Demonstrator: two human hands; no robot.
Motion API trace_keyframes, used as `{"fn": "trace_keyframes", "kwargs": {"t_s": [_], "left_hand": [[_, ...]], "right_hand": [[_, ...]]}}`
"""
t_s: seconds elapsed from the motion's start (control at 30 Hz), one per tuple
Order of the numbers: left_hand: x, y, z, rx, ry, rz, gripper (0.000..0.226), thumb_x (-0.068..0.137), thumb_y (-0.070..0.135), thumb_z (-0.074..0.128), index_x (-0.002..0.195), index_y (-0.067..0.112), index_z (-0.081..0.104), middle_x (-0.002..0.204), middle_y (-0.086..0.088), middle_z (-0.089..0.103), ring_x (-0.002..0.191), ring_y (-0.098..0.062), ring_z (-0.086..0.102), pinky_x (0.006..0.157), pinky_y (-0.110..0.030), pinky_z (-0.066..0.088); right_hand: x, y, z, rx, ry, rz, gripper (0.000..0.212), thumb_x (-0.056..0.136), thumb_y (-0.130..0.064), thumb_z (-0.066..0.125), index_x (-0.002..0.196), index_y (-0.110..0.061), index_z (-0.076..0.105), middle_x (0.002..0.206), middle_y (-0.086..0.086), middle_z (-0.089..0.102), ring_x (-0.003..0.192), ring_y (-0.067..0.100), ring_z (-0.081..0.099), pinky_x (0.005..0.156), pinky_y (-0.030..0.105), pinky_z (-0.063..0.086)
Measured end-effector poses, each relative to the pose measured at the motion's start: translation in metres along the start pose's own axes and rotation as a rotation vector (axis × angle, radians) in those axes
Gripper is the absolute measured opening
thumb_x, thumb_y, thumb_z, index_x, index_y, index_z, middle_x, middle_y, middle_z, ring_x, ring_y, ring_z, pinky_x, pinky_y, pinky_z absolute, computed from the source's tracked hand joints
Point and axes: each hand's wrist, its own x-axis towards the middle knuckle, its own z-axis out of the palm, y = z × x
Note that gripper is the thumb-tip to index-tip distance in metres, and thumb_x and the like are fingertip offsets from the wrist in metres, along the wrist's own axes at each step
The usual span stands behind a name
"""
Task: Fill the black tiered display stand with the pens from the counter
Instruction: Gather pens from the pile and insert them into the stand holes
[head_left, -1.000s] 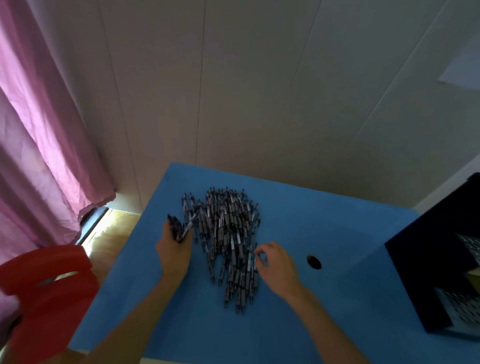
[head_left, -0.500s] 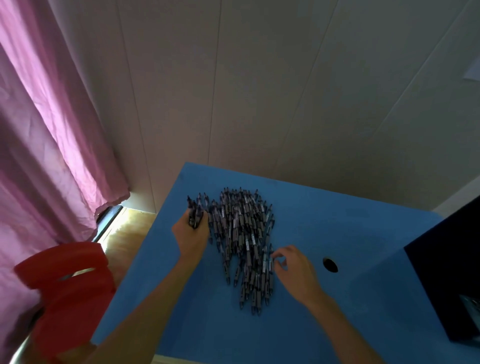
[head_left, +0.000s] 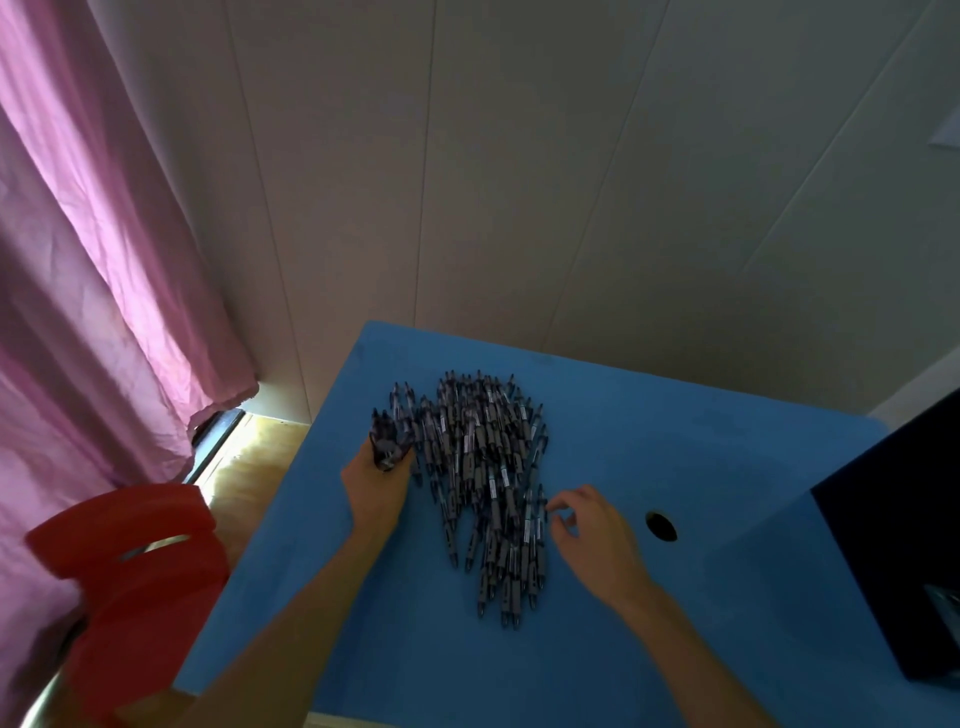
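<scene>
A big heap of dark pens (head_left: 483, 467) lies on the blue counter (head_left: 649, 649), running from the back toward me. My left hand (head_left: 376, 483) grips a small bunch of pens (head_left: 387, 441) at the heap's left edge, their tips pointing away from me. My right hand (head_left: 592, 530) hovers at the heap's right side, fingers loosely curled, fingertips close to the nearest pens; whether they pinch one is unclear. The black display stand (head_left: 893, 561) stands at the counter's right edge, only partly in view.
A round cable hole (head_left: 661, 526) sits in the counter right of my right hand. A red plastic chair (head_left: 135, 577) stands left of the counter, beside a pink curtain (head_left: 93, 291). A pale panelled wall rises behind the counter.
The view has swung left, so the stand now shows less. My left hand has shifted its bunch of pens slightly at the heap's left. My right hand stays at the heap's right edge.
</scene>
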Motion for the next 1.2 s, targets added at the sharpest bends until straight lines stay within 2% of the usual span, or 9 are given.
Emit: {"fn": "trace_keyframes", "kwargs": {"t_s": [0.27,0.33,0.4,0.47,0.63,0.8,1.0,1.1,1.2], "left_hand": [[0.010,-0.001,-0.003,0.050,-0.074,-0.050,0.026,0.094,0.033,0.070,0.099,0.008,0.065,0.083,-0.002,0.064,0.078,-0.015,0.058,0.081,-0.035,0.051],[0.010,-0.001,-0.004,0.061,-0.079,-0.042,0.023,0.097,0.035,0.066,0.091,0.013,0.065,0.081,-0.009,0.065,0.073,-0.018,0.057,0.073,-0.036,0.050],[0.009,0.002,-0.004,0.063,-0.066,-0.040,0.038,0.098,0.038,0.062,0.070,0.015,0.051,0.065,-0.012,0.052,0.062,-0.020,0.047,0.060,-0.035,0.041],[0.008,0.007,-0.007,0.116,-0.085,-0.032,0.048,0.097,0.041,0.062,0.063,0.015,0.041,0.058,-0.009,0.043,0.057,-0.019,0.042,0.057,-0.034,0.036],[0.011,0.029,-0.013,0.395,-0.267,0.034,0.044,0.095,0.040,0.065,0.063,0.012,0.052,0.059,-0.017,0.057,0.055,-0.025,0.054,0.054,-0.040,0.049],[0.016,0.065,-0.013,0.475,-0.374,0.120,0.040,0.096,0.038,0.063,0.071,0.007,0.060,0.062,-0.014,0.063,0.054,-0.031,0.059,0.053,-0.041,0.055],[0.006,0.118,-0.002,0.599,-0.491,0.261,0.044,0.096,0.037,0.062,0.063,0.017,0.042,0.057,-0.007,0.046,0.053,-0.022,0.045,0.050,-0.031,0.035],[0.001,0.138,0.004,0.627,-0.532,0.284,0.040,0.091,0.033,0.062,0.062,0.017,0.041,0.054,-0.004,0.043,0.050,-0.020,0.042,0.051,-0.029,0.034],[-0.008,0.154,0.010,0.645,-0.581,0.314,0.038,0.087,0.031,0.063,0.059,0.019,0.040,0.053,-0.002,0.043,0.048,-0.018,0.042,0.048,-0.027,0.035]], "right_hand": [[0.002,-0.004,0.006,-0.002,-0.012,-0.017,0.011,0.099,-0.025,0.057,0.105,-0.025,0.066,0.108,-0.011,0.057,0.087,0.005,0.061,0.080,0.026,0.054],[0.003,-0.006,0.008,-0.008,-0.020,-0.020,0.010,0.099,-0.025,0.057,0.103,-0.026,0.066,0.107,-0.011,0.057,0.084,0.006,0.062,0.078,0.027,0.055],[0.004,-0.009,0.008,-0.002,-0.025,-0.026,0.010,0.099,-0.024,0.058,0.103,-0.025,0.066,0.106,-0.009,0.057,0.083,0.007,0.062,0.078,0.027,0.055],[0.005,-0.012,0.008,0.008,-0.028,-0.034,0.011,0.099,-0.023,0.057,0.104,-0.024,0.066,0.106,-0.008,0.058,0.086,0.006,0.061,0.080,0.026,0.054],[0.012,-0.026,0.003,0.033,-0.036,-0.047,0.016,0.098,-0.020,0.058,0.111,-0.020,0.066,0.108,-0.006,0.060,0.090,0.008,0.061,0.082,0.024,0.052],[0.024,-0.048,-0.008,0.028,-0.008,-0.062,0.014,0.098,-0.021,0.057,0.110,-0.019,0.066,0.103,-0.003,0.058,0.083,0.011,0.059,0.075,0.024,0.050],[0.031,-0.070,-0.032,0.038,0.050,-0.053,0.016,0.097,-0.023,0.058,0.111,-0.020,0.066,0.103,-0.003,0.060,0.082,0.012,0.060,0.077,0.032,0.055],[0.027,-0.078,-0.048,0.041,0.084,-0.038,0.014,0.097,-0.023,0.059,0.109,-0.021,0.066,0.102,-0.005,0.059,0.083,0.009,0.056,0.075,0.025,0.049],[0.015,-0.081,-0.065,0.056,0.115,-0.004,0.016,0.098,-0.022,0.058,0.112,-0.020,0.066,0.108,-0.002,0.061,0.088,0.013,0.059,0.081,0.029,0.051]]}}
